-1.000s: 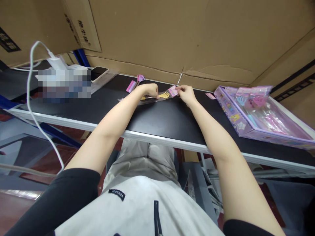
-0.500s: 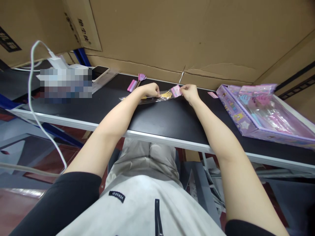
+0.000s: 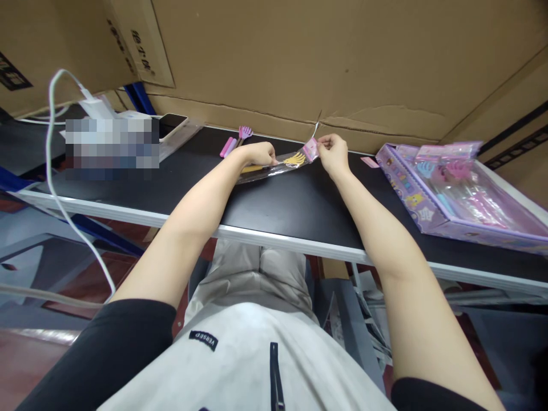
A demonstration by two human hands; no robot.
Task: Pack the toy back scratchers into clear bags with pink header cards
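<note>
A yellow back scratcher with a hand-shaped head lies inside a clear plastic bag over the black table. My left hand is closed on the bag near the scratcher's neck; my forearm hides part of the handle. At the bag's other end, my right hand pinches the pink header card between thumb and fingers. Behind my left wrist lies a back scratcher with a pink-purple head, beside pink and lilac handles.
To the right stands a purple display box of bagged scratchers, with a small pink card beside it. A phone and a white cable are at left. Cardboard walls the back of the table.
My right hand has risen slightly, lifting the header card end, so the bag now slopes upward to the right. My left hand keeps its hold.
</note>
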